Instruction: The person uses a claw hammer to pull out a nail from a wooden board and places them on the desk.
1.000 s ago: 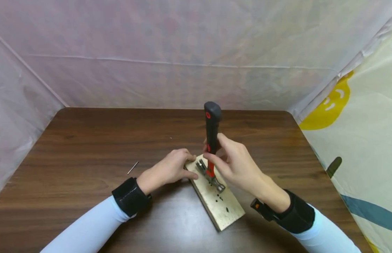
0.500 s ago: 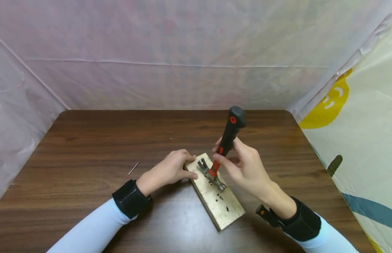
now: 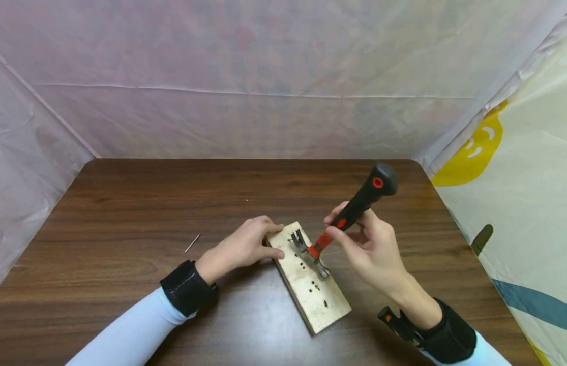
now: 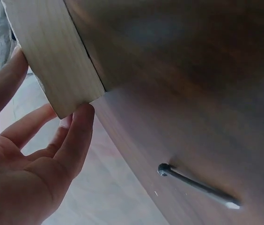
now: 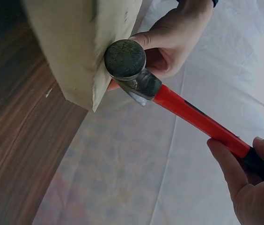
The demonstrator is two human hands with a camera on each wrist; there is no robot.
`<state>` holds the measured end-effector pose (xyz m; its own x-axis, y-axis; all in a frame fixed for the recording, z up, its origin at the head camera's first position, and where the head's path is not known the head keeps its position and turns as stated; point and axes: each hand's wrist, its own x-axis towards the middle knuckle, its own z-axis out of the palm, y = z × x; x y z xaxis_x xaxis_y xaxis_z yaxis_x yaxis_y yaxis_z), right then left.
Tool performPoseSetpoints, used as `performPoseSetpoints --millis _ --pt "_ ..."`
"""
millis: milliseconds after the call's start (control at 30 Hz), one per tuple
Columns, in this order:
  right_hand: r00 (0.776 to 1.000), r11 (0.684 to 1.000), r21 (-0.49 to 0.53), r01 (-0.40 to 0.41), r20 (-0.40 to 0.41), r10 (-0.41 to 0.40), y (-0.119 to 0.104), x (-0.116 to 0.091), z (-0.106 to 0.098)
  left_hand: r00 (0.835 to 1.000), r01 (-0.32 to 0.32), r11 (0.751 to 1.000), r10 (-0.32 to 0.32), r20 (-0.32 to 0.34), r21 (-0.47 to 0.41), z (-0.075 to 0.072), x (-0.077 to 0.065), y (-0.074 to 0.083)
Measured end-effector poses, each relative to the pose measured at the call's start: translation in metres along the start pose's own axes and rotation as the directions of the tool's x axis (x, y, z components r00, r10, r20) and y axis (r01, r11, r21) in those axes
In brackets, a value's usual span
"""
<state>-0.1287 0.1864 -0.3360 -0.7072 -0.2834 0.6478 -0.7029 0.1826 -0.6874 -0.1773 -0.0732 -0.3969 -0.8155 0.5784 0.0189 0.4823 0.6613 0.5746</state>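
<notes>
My right hand (image 3: 379, 251) pinches a claw hammer (image 3: 321, 245) by its red and black handle, between thumb and fingertips. The handle leans up and to the right. Its steel head lies on top of a small wooden board (image 3: 326, 317), claw toward the far end; what sits under the claw is hidden. Several dark holes mark the board's top. With thumb on the near side and fingers round the far end, my left hand (image 3: 244, 246) holds the board's far left corner. In the right wrist view the hammer's round face (image 5: 125, 59) sits right at the board's surface.
A loose nail (image 3: 192, 243) lies on the brown wooden table (image 3: 127, 203), left of the board; the left wrist view shows its head and shank (image 4: 200, 185). Pale cloth (image 3: 265, 122) hangs behind the table, and a patterned sheet (image 3: 530, 203) hangs on the right.
The hammer's handle has tipped from nearly upright over to the right, my right hand moving with it. Its head stays on the board. My left hand keeps its hold.
</notes>
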Motion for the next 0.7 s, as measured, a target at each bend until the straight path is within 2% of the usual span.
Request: performPoseSetpoints --millis 200,467,700 --pt "0.999 0.999 0.042 0.008 -0.051 -0.006 0.001 -0.003 -0.003 1.0 -0.02 1.0 0.02 0.018 -0.01 -0.004 -0.001 -0.004" --pt "0.993 0.993 0.113 0.032 -0.119 -0.018 -0.001 0.0 -0.009 0.996 0.021 0.998 -0.015 0.093 -0.06 -0.009 0.002 -0.009" --pt "0.989 0.984 0.163 0.068 -0.139 -0.045 -0.003 0.003 -0.016 0.994 0.039 0.996 -0.031 0.102 -0.078 -0.014 0.005 -0.013"
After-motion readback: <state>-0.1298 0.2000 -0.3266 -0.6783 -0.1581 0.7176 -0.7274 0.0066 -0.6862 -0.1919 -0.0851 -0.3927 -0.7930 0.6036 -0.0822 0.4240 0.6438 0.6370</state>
